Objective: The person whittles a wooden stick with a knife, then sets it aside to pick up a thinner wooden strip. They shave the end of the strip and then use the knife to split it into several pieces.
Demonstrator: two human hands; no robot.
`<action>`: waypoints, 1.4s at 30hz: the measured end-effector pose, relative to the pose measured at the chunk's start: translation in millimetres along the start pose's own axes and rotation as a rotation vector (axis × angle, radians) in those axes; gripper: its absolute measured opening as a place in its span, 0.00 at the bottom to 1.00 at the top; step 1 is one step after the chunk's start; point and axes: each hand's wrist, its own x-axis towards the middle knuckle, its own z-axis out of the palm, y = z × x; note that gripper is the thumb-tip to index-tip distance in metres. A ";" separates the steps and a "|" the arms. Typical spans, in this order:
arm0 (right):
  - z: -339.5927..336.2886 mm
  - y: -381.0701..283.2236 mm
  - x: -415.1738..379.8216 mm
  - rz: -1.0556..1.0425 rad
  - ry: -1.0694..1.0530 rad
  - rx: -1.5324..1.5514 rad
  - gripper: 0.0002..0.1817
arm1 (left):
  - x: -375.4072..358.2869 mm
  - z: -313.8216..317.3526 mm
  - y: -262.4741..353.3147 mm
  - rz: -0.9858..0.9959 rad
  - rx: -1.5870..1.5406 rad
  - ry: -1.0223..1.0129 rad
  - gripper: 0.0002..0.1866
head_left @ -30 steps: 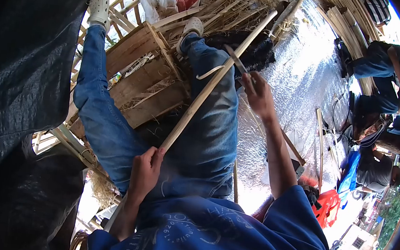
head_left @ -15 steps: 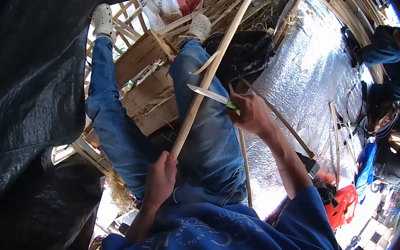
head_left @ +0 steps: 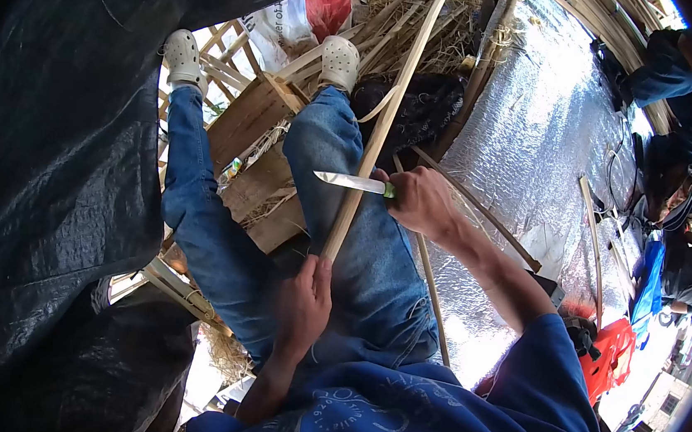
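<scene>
So the stick point(head_left: 379, 136) is long, slim and pale tan, kinda straight, slanting over the right leg point(head_left: 375, 256) with its near end in the left hand point(head_left: 305, 302) and the far end running out of view up top. There's a thin curled shaving point(head_left: 378, 111) hanging off its side. The knife point(head_left: 339, 179) has a shiny silver blade and a bit of green at the handle, gripped in the right hand point(head_left: 424, 202), blade crossing the stick, tip pointing left.

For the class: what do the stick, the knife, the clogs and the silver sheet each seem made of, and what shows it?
Stick: wood or bamboo, unpainted; pale tan with a curled shaving.
Knife: metal blade, smooth and shiny; green handle perhaps plastic.
Clogs: probably moulded foam or rubber, matt, with round holes.
Sheet: likely foil-faced, with crinkled, mirror-like glare.
</scene>
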 end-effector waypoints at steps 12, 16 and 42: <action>8.2 50.3 64.0 0.192 0.328 -0.109 0.21 | -11.0 4.4 0.0 -0.016 0.038 0.098 0.15; -27.7 91.3 105.2 0.252 0.389 -0.139 0.22 | -13.1 5.9 -4.4 -0.025 -0.030 0.109 0.15; 27.4 5.0 11.9 -0.256 0.187 -0.070 0.20 | -3.8 4.3 -0.9 -0.055 -0.061 0.107 0.16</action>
